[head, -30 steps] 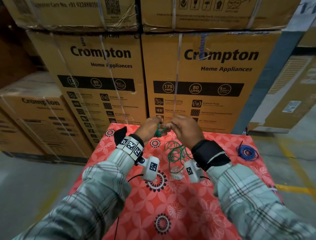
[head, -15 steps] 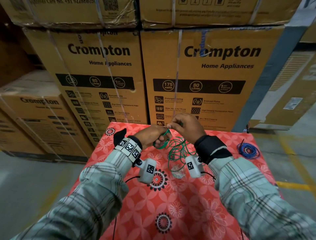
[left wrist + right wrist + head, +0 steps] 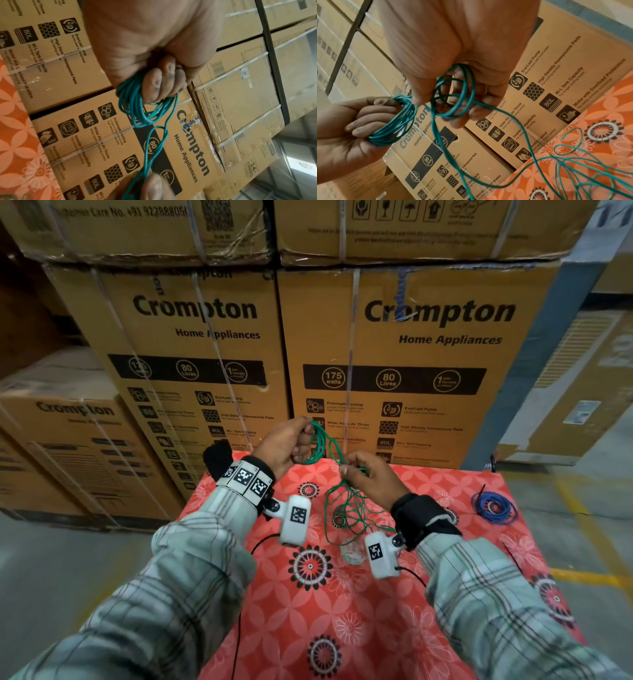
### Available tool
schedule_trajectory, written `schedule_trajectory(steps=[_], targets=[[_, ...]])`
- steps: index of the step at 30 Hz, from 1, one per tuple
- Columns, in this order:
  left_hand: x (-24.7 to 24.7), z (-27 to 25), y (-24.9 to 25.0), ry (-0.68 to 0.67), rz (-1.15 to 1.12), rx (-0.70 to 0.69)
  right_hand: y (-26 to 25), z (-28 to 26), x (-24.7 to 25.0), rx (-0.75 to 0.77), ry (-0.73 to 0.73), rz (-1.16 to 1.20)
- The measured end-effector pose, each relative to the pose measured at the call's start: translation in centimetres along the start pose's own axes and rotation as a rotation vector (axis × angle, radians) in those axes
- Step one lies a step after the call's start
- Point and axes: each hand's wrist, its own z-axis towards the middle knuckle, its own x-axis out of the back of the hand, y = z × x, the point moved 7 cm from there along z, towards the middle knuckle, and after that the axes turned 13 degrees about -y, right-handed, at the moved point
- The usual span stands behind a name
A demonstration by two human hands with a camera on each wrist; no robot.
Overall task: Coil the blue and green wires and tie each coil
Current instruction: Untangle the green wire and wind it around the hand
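Brown cardboard cartons (image 3: 421, 364) read "Crompton Home Appliances" (80 Litres). Left hand (image 3: 286, 445) grips the thin green wire (image 3: 318, 445) coil; right hand (image 3: 371, 477) pinches its strand.

Dim warm light; edges warped, blurred

"Crompton Home Appliances", "80 Litres" on cartons (image 3: 411, 354)

In the left wrist view, the left hand (image 3: 150, 44) is cut off by the top edge, and its curled fingers hide part of the green wire (image 3: 137, 108) coil. The right hand (image 3: 147, 188), at about 6 o'clock, is blurred and cropped by the bottom edge. In the head view, a small clear object (image 3: 352, 553) under the wire's loose strands, perhaps a tape roll, is too faint to identify.
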Motion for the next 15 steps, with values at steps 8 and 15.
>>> schedule_trajectory(steps=[8, 15], targets=[[3.3, 0.4, 3.6, 0.156, -0.167, -0.194, 2.1, -0.9, 2.2, -0.088, 0.082, -0.096], [4.1, 0.4, 4.6, 0.212, -0.250, -0.257, 8.0, -2.5, 2.3, -0.404, 0.042, -0.213]])
